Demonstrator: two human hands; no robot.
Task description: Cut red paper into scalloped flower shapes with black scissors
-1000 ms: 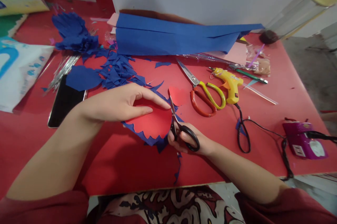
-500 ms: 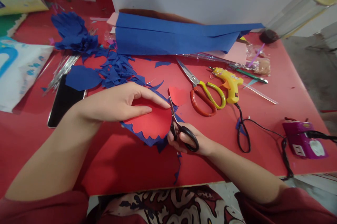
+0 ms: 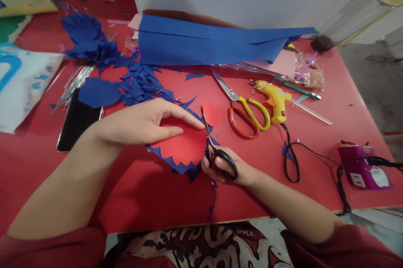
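Note:
My left hand [image 3: 141, 123] pinches a red paper cut-out [image 3: 185, 147] that lies on top of a blue paper piece [image 3: 179, 167] with a jagged edge. My right hand [image 3: 231, 171] grips small black-handled scissors [image 3: 214, 150], whose blades point up along the right edge of the red paper. A small red heart-like piece [image 3: 213, 113] sits just beyond the blade tips on the red table [image 3: 157, 201].
Orange-and-yellow scissors [image 3: 247, 110], a yellow glue gun [image 3: 274, 99] with black cord, a purple power strip [image 3: 362, 166], a black phone [image 3: 77, 121], blue paper scraps [image 3: 138, 83], a folded blue sheet [image 3: 204, 43] and blue paper flowers [image 3: 90, 41] lie around.
The red and blue paper has shifted slightly in my left hand. The scissors stay at its right edge. Everything else is still.

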